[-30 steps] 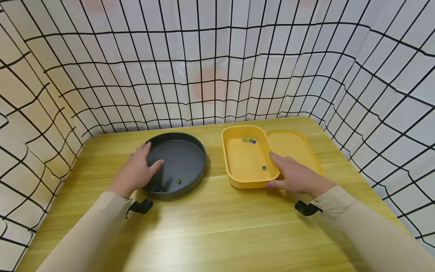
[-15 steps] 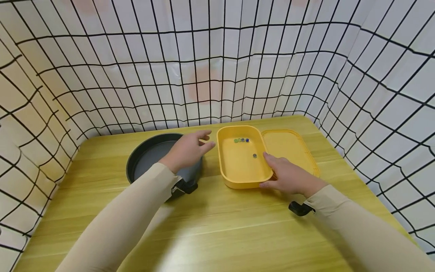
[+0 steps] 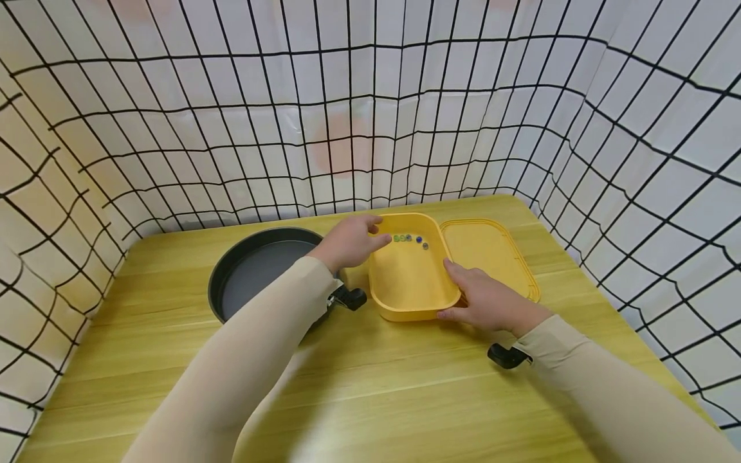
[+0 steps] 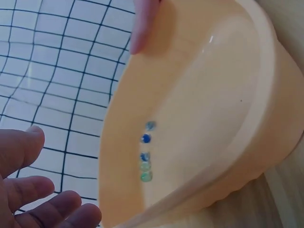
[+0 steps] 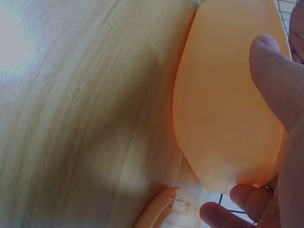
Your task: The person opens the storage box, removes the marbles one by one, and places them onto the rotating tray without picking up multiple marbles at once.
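A yellow rectangular box (image 3: 413, 283) stands on the table without a cover, with several small glass marbles (image 3: 402, 238) along its far end, green, blue and clear. My right hand (image 3: 489, 299) grips the box at its near right corner. In the right wrist view its thumb (image 5: 268, 59) presses on the outer wall. Over the box's left rim hovers my left hand (image 3: 350, 243), fingers loosely bent and apart. The left wrist view shows nothing between those fingers (image 4: 40, 190). Left of the box sits a dark grey round pan (image 3: 249, 263), partly hidden by my left arm.
A flat yellow lid (image 3: 489, 254) lies right of the box, close against it. The wooden table (image 3: 405, 386) reaches back to a wall of black wire mesh (image 3: 278, 138) over white sheeting, which also rises on both sides.
My left hand has moved right, from the pan to the box's left rim. The lone marble has rolled from the box's near part toward the others. My right hand keeps its grip.
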`<action>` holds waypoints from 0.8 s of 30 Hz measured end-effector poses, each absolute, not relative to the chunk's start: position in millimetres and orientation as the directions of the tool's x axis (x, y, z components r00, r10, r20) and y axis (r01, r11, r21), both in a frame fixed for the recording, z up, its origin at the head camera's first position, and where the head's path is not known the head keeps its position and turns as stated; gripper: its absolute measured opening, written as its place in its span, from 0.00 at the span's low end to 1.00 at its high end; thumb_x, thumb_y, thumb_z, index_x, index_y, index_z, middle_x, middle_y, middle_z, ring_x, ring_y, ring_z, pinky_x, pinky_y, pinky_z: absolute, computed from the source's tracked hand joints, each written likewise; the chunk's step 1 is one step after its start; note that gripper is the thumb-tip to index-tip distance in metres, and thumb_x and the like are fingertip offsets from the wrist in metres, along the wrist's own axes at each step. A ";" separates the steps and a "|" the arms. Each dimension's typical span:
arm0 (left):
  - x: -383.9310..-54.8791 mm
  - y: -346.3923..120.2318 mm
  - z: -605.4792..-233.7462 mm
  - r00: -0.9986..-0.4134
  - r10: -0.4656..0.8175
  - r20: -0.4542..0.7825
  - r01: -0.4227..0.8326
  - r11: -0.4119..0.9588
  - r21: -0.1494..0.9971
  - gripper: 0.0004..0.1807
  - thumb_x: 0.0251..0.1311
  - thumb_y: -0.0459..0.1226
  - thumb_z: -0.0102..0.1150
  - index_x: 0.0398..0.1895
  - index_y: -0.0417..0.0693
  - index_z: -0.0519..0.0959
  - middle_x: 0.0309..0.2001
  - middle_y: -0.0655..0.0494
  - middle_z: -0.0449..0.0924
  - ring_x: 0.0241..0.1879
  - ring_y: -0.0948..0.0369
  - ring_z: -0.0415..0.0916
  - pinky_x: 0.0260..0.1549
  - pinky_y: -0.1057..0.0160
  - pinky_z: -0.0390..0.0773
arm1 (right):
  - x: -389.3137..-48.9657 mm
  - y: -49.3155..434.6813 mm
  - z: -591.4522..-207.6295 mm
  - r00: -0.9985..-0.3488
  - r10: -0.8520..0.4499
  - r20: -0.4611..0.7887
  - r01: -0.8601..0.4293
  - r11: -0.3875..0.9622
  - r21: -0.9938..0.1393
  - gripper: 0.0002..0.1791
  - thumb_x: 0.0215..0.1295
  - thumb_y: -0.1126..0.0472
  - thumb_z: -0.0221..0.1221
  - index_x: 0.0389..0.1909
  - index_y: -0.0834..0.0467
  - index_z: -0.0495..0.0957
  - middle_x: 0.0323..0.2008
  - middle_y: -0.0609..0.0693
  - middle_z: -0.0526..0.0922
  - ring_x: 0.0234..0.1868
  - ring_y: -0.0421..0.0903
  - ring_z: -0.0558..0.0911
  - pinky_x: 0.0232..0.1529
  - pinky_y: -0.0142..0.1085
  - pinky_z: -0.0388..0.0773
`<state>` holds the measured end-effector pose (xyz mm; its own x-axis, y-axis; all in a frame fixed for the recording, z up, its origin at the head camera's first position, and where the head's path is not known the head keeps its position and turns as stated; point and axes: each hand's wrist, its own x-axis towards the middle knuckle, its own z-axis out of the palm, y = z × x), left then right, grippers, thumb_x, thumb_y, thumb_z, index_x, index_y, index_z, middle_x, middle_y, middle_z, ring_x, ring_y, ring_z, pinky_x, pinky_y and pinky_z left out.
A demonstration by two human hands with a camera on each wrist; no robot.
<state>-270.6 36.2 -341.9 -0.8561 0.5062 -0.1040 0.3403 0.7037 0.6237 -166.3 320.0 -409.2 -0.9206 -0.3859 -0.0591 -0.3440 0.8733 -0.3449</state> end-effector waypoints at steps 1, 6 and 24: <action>-271.3 38.5 -343.0 -0.854 0.509 -0.112 0.338 0.706 0.623 0.35 0.78 0.53 0.55 0.81 0.49 0.64 0.72 0.48 0.76 0.70 0.50 0.75 0.70 0.50 0.75 | -166.3 320.1 -409.2 -0.920 -0.389 -0.056 -0.348 0.872 -0.345 0.63 0.65 0.34 0.68 0.82 0.70 0.48 0.77 0.69 0.65 0.72 0.67 0.72 0.74 0.62 0.67; -274.5 52.5 -349.0 -0.834 0.528 -0.159 0.353 0.732 0.582 0.34 0.79 0.53 0.54 0.81 0.48 0.66 0.71 0.47 0.77 0.69 0.50 0.76 0.72 0.50 0.73 | -166.3 320.9 -410.0 -0.918 -0.394 -0.053 -0.353 0.869 -0.348 0.63 0.65 0.34 0.68 0.83 0.70 0.48 0.76 0.69 0.67 0.70 0.65 0.73 0.73 0.62 0.68; -293.1 98.8 -372.3 -0.828 0.535 -0.170 0.310 0.689 0.655 0.29 0.77 0.44 0.60 0.78 0.51 0.71 0.68 0.49 0.80 0.63 0.54 0.81 0.63 0.56 0.82 | -166.3 318.9 -413.6 -0.918 -0.394 -0.039 -0.356 0.864 -0.355 0.64 0.64 0.34 0.69 0.83 0.70 0.48 0.77 0.67 0.66 0.71 0.64 0.73 0.74 0.60 0.69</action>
